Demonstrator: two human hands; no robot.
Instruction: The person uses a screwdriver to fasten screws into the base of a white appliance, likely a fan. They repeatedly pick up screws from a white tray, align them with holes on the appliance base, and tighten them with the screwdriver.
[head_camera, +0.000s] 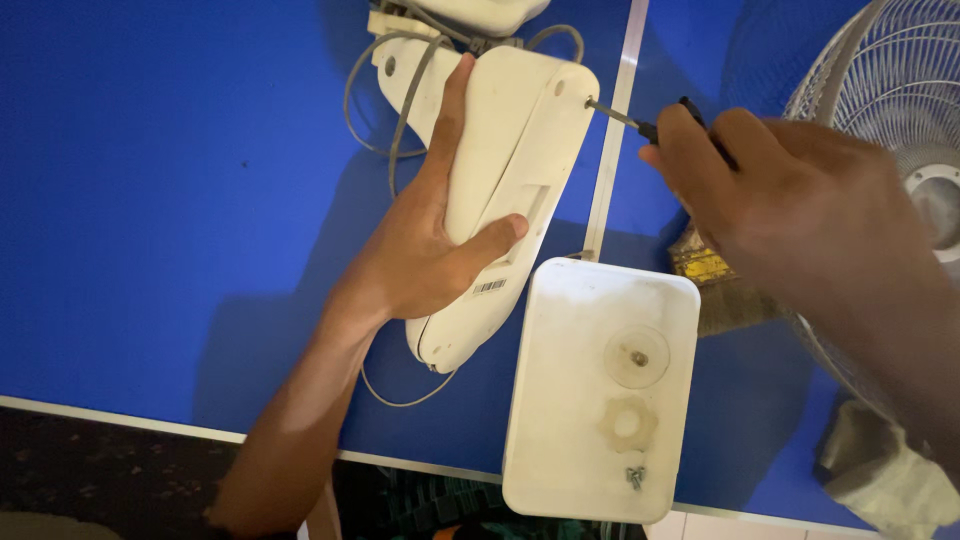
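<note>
My left hand (425, 240) grips a long cream-white plastic housing (510, 170) that lies tilted on the blue table (170, 200), thumb across its front and fingers along its left side. My right hand (770, 190) holds a screwdriver (625, 120); its metal tip rests at a screw hole in the housing's upper right corner. Grey cables (385, 100) loop out from the housing's top end to another white part (480, 12).
A white rectangular base plate (560, 400) lies near the table's front edge, with a round disc, a plastic knob (628, 424) and small screws (634, 477) on it. A white wire fan guard (890, 70) stands at the right. A crumpled cloth (880, 470) sits bottom right.
</note>
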